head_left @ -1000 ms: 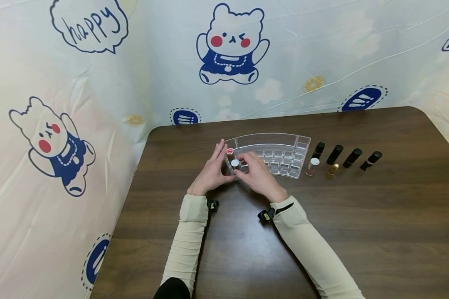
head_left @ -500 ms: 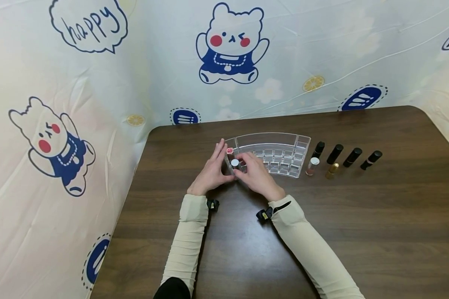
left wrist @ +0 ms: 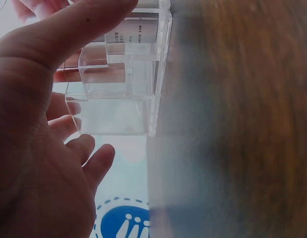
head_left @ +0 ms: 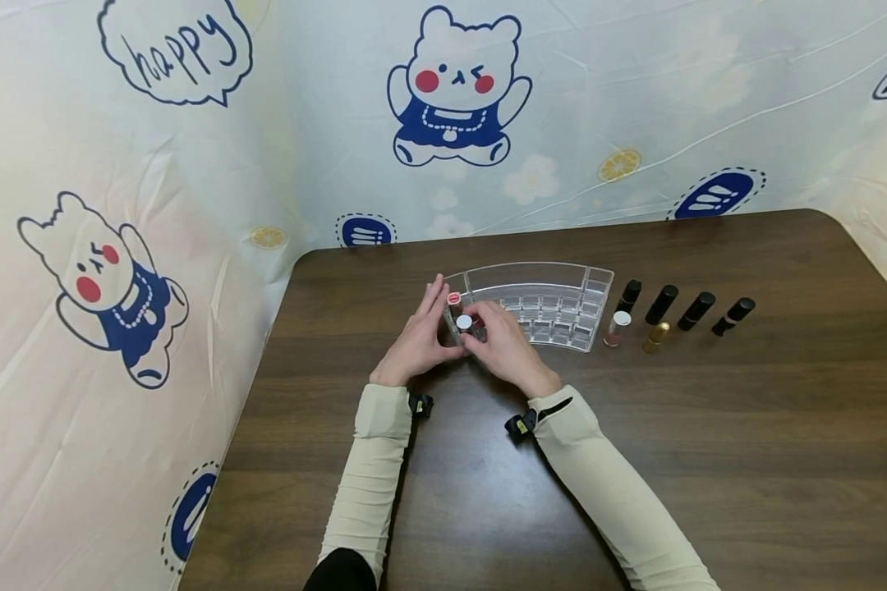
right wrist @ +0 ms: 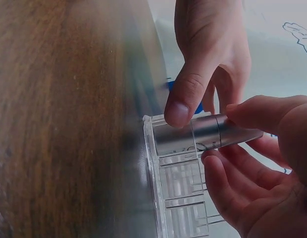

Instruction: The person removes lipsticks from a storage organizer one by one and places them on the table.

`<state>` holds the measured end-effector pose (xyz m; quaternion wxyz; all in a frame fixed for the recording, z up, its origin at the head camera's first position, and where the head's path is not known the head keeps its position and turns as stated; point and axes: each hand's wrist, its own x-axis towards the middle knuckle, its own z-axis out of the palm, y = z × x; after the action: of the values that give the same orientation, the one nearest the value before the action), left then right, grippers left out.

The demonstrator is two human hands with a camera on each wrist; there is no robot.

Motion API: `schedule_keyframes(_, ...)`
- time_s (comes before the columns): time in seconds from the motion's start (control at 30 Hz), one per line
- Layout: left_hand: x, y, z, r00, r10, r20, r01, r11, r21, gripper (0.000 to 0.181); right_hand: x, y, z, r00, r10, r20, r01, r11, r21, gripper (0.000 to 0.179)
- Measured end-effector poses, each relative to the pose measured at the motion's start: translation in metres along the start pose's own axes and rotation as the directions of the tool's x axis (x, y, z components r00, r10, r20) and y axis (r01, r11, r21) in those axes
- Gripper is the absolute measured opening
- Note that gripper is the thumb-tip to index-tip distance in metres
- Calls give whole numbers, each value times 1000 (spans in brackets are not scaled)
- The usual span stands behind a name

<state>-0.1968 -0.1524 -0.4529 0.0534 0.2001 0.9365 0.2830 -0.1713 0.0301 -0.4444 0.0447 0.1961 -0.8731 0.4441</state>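
Note:
A clear plastic lipstick organizer point(head_left: 540, 276) with stepped compartments stands on the table. My left hand point(head_left: 417, 336) holds its left end, the thumb across the front and the fingers along the side. My right hand point(head_left: 513, 349) pinches a silver lipstick tube point(right wrist: 209, 133) between thumb and fingers. That tube is in the front-left compartment, its lower part behind the clear front wall in the right wrist view. Just behind it, a pink-topped lipstick point(head_left: 454, 299) stands in the organizer. The left wrist view shows the organizer's clear side point(left wrist: 113, 116) against the left fingers.
Right of the organizer, several black tubes point(head_left: 661, 304) stand in a row on the brown table point(head_left: 783, 427). In front of them are a white-capped tube point(head_left: 617, 328) and a gold tube point(head_left: 655, 337). A printed curtain point(head_left: 318, 148) hangs behind and to the left.
My right wrist has shifted very slightly to the left. Both hands otherwise stay in place, and the organizer and tubes have not visibly moved.

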Motion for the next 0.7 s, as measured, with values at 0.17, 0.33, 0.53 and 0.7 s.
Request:
schedule_keyframes(0.17,0,0,0,1000,3,-4,-3,1000,-2,107,0,-1,0,1000,5,3,-5,1000,-1,30)
schedule_keyframes(0.33,-1,-1,0,1000,4,-3,-4,1000,-3,108,-1,0,0,1000,1,-2,-1,1000,-6,29)
schedule_keyframes(0.53,-1,-1,1,1000,5,-4,-5,1000,-4,109,-1,1,1,1000,-13,-17,12,1000,-5,29)
schedule_keyframes(0.7,-1,0,0,1000,-5,0,5,1000,-5,109,-2,1,1,1000,-24,-19,24,1000,0,27)
